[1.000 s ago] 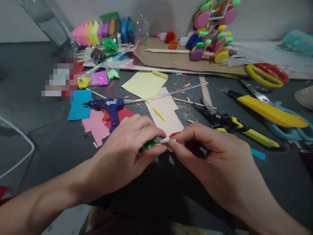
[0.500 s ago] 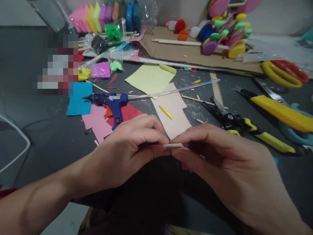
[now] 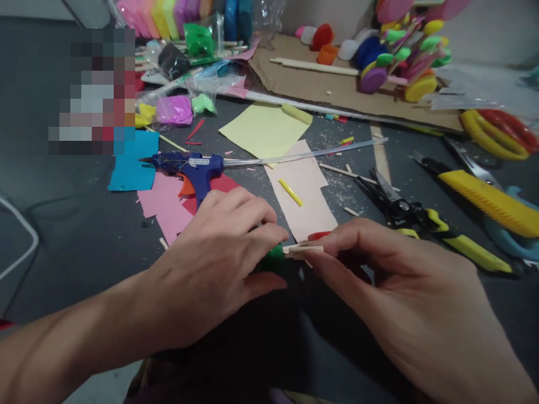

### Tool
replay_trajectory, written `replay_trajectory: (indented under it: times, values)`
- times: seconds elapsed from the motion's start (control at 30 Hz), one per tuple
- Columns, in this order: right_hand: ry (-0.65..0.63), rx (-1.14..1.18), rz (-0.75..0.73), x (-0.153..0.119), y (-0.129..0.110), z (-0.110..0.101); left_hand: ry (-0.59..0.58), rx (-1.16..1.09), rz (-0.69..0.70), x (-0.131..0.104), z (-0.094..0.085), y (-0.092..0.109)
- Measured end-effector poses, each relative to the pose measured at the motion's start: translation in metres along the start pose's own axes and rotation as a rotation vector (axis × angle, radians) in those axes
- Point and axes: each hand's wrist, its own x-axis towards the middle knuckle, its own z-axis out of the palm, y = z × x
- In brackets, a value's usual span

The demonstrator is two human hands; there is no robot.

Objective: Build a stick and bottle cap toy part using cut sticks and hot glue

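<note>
Above the table's near edge my two hands meet. My left hand (image 3: 229, 255) curls around a rounded green piece (image 3: 275, 255), most of it hidden by the fingers; its thumb lies just below. Short pale wooden sticks (image 3: 301, 249) run from the green piece to my right hand (image 3: 387, 275), where thumb and forefinger pinch their ends. A bit of something red (image 3: 320, 235) shows behind the right fingertips; whether it is attached to the sticks I cannot tell. Beyond my left hand lies a blue glue gun (image 3: 187, 164) with a long clear glue stick (image 3: 303, 155).
Pliers (image 3: 404, 207), a yellow cutter knife (image 3: 488, 196) and scissors (image 3: 497, 134) lie at right. Coloured paper (image 3: 265, 132) and stick offcuts litter the middle. Colourful clay pieces (image 3: 374, 76) stand on cardboard (image 3: 290, 84) at the back. A white cable (image 3: 25, 224) curves at left.
My left fingers have opened somewhat and shifted off the sticks, so the green piece now shows. A red piece has come into sight by my right fingertips. The view has tilted slightly.
</note>
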Motion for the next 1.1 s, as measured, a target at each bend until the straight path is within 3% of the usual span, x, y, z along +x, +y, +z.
replay_trajectory:
  times: [0.2,0.33,0.47,0.6,0.73,0.87,1.1]
  values:
    - [0.015,0.024,-0.046,-0.003,0.0,0.004,0.103,-0.099,-0.01,-0.003,0.0,0.006]
    - [0.076,0.106,-0.15,-0.005,0.002,0.007,0.138,-0.34,-0.009,-0.003,-0.002,0.008]
    - [0.09,0.147,-0.117,-0.008,-0.002,0.008,0.177,-0.594,-0.088,-0.004,-0.002,0.011]
    - [0.035,0.143,-0.127,-0.007,-0.003,0.006,0.21,-0.705,-0.148,-0.005,-0.002,0.014]
    - [-0.006,-0.089,-0.22,0.002,0.009,-0.008,0.298,-0.648,-0.179,-0.005,-0.007,0.01]
    - [-0.196,-0.398,-0.418,0.009,0.028,-0.023,0.393,-0.529,-0.206,-0.004,-0.011,0.004]
    - [-0.316,-0.45,-0.429,0.011,0.034,-0.017,0.387,-0.511,-0.21,-0.003,-0.007,0.001]
